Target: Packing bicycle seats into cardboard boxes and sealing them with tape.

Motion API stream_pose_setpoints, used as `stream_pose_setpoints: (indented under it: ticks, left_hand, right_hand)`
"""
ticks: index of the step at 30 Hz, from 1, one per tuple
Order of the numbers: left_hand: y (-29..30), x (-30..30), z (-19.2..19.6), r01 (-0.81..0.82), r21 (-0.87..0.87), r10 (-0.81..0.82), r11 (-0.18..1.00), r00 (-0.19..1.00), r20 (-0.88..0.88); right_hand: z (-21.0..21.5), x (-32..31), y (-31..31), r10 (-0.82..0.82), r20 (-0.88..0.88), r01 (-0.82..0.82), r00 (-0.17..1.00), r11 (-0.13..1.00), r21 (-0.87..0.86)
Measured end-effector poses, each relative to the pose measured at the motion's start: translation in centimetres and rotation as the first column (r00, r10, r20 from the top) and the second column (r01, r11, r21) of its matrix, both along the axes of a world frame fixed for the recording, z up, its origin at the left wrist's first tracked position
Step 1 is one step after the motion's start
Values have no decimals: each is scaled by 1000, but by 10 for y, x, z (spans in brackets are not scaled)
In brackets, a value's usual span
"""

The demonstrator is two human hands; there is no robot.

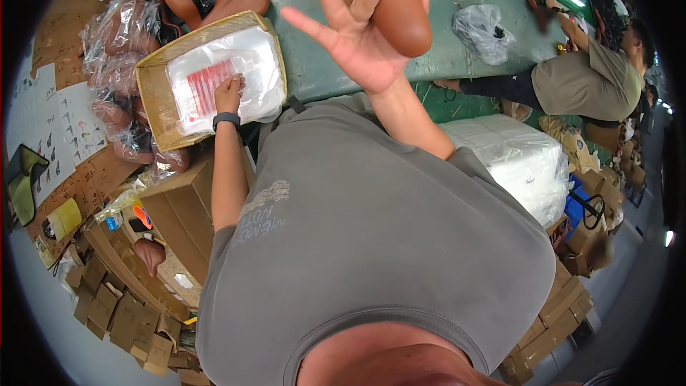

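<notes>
My left hand (pixel 228 93), with a dark band at its wrist, reaches into an open cardboard box (pixel 161 118). Its fingers are closed on the top of a stack of clear plastic bags (pixel 259 64) with red print. At the top centre, my right hand (pixel 364 43) is raised with its palm toward me and several fingers spread. A smooth brown bicycle saddle (pixel 400 11) lies against this hand, its rounded nose between the thumb and the fingers. The wide end of the saddle runs out of view at the top.
More brown saddles (pixel 239 0) lie at the upper left, beside saddles in clear plastic (pixel 118 43). A crumpled clear bag (pixel 482 32) rests on the green table (pixel 314 75). On the right are a large wrapped white stack (pixel 511 161) and a co-worker (pixel 589 78).
</notes>
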State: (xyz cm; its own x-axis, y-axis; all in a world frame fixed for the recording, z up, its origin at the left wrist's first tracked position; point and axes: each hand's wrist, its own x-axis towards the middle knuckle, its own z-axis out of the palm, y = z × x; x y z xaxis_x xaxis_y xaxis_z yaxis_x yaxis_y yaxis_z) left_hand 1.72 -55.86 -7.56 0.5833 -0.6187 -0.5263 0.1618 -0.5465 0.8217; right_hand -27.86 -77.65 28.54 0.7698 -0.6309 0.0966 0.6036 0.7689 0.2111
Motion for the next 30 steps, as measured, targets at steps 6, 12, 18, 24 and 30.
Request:
stream_pose_setpoints:
  ticks: [6,12,18,24,30]
  left_hand:
    - [-15,5,-3,5,41,-4,999,999,-32]
    - [-32,10,-5,54,-35,-48,998,990,132]
    - [-39,17,-12,160,10,-148,987,887,438]
    - [-39,7,-10,311,165,-352,936,810,468]
    - [-43,6,-4,332,160,-368,930,847,383]
  right_hand:
    - [17,14,-5,-79,305,-88,949,862,498]
    - [-61,9,-25,78,184,-115,980,973,198]
    - [-166,-49,-16,282,-722,-30,632,940,340]
    - [-262,-136,-27,-84,-984,81,-156,992,-97]
    - [-285,-247,-167,-595,-88,-374,-799,607,-701]
